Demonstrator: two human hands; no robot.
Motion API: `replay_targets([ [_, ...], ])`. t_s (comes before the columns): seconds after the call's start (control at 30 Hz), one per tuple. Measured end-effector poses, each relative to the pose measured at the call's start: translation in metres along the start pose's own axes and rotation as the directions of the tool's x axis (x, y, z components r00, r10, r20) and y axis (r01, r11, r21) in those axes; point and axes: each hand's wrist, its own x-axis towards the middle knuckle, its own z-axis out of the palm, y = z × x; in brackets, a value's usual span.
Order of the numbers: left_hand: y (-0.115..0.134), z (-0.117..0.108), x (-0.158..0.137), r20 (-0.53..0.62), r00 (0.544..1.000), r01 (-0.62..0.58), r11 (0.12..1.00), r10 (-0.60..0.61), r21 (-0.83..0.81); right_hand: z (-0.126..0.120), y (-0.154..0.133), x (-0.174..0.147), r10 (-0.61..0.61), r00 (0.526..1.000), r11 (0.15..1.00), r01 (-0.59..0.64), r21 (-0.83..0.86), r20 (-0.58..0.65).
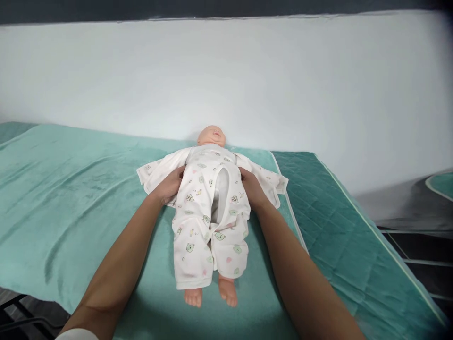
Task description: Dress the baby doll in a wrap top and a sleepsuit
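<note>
A baby doll (211,136) lies on its back on the teal bed cover, head by the wall and bare feet toward me. It has on white baby trousers (193,222) with a green bear print and an open crotch, drawn up high over the body. Beneath lies a matching baby shirt (161,171), its sleeves spread to both sides. My left hand (171,185) is closed at the left side of the trousers, its fingertips partly hidden. On the opposite side my right hand (250,188) is closed on the trousers' edge, most fingers tucked out of sight.
A smooth teal cover (88,198) with soft creases spreads to the left. Darker quilted teal padding (339,226) shows on the right. A white wall (226,75) rises directly behind the doll's head. Dark metal bars (414,259) are at the lower right.
</note>
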Motion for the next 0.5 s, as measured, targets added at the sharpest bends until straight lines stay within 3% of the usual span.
replay_targets([
  [0.17, -0.002, -0.003, -0.001, -0.04, 0.999, -0.005, 1.0, 0.005, -0.015, 0.003, -0.006, -0.002, 0.099, 0.995, 0.971, -0.092, 0.223, -0.021],
  [0.37, 0.008, 0.004, -0.003, -0.124, 0.992, -0.015, 0.996, 0.004, -0.083, 0.009, -0.007, -0.002, 0.232, 0.971, 0.842, -0.227, 0.489, 0.05],
  [0.5, 0.016, 0.01, -0.004, -0.194, 0.979, -0.071, 0.997, 0.061, -0.041, 0.01, -0.002, -0.002, 0.218, 0.97, 0.827, -0.244, 0.506, 0.112],
])
